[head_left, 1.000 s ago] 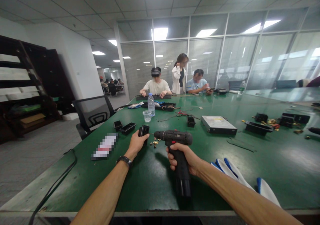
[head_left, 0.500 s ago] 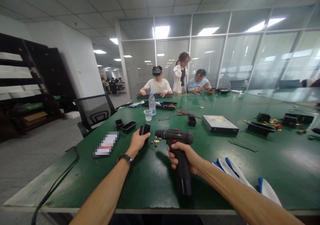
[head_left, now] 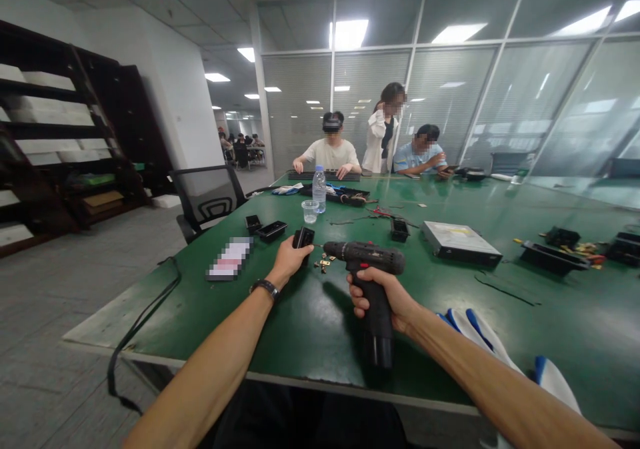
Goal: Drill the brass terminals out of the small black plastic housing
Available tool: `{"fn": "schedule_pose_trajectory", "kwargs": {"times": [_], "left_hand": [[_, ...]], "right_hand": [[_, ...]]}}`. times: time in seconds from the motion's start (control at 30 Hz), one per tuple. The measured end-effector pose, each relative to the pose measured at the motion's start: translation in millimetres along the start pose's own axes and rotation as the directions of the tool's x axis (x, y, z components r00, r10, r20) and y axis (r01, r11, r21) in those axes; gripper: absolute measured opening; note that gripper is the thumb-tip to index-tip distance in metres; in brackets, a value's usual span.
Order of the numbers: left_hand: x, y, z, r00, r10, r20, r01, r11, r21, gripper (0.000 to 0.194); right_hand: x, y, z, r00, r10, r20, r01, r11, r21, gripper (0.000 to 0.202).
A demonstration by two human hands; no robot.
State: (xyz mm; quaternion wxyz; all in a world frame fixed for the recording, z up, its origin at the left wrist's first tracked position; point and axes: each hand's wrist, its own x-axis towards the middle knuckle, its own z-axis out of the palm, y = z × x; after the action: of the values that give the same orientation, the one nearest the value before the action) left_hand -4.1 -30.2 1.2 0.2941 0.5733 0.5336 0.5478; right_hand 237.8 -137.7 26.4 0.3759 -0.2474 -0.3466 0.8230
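Note:
My left hand (head_left: 290, 258) grips a small black plastic box (head_left: 303, 238) above the green table (head_left: 300, 336), thumb along its near side. Wrapped round the handle of a black cordless drill (head_left: 375, 262), my right hand (head_left: 376, 296) holds it level. The drill's bit points left and reaches the box; whether the tip touches a screw in it cannot be made out. Small brass-coloured metal pieces (head_left: 324, 262) lie on the table just below the bit. Two more black plastic boxes stand beyond my left hand, the nearer one a shallow tray (head_left: 272, 230).
A plastic cup (head_left: 310, 212) and water bottle (head_left: 319, 189) stand ahead. A phone-like slab (head_left: 230, 259) lies left. To the right are a disc drive (head_left: 461, 244), a black tray with metal parts (head_left: 553, 260) and blue-white gloves (head_left: 475, 336). Several people are across the table.
The view has tilted down and turned a little left, so everything sits further right and higher. Both hands keep their holds, with the drill still against or near the box.

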Motion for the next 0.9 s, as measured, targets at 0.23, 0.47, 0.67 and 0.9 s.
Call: {"fn": "schedule_pose_trajectory", "kwargs": {"times": [0.23, 0.47, 0.67, 0.9], "left_hand": [[2.6, -5.2, 1.8, 1.0, 0.004, 0.005, -0.004, 1.0, 0.016, 0.045], [1.0, -2.9, 1.7, 1.0, 0.004, 0.001, -0.004, 1.0, -0.019, 0.045], [1.1, -2.8, 2.1, 1.0, -0.004, 0.008, 0.004, 1.0, -0.028, 0.044], [2.0, -4.3, 1.1, 1.0, -0.008, 0.009, 0.009, 0.999, -0.048, 0.044]], "right_hand": [[-1.9, -2.5, 1.5, 1.0, 0.008, -0.009, -0.008, 1.0, -0.002, 0.017], [-1.9, -2.7, 1.3, 1.0, 0.009, -0.014, -0.009, 1.0, -0.007, 0.015], [-2.3, -3.1, 1.3, 1.0, 0.017, -0.024, -0.017, 1.0, -0.005, 0.015], [-1.9, -2.3, 1.4, 1.0, 0.004, -0.012, -0.004, 1.0, -0.001, 0.015]]}}
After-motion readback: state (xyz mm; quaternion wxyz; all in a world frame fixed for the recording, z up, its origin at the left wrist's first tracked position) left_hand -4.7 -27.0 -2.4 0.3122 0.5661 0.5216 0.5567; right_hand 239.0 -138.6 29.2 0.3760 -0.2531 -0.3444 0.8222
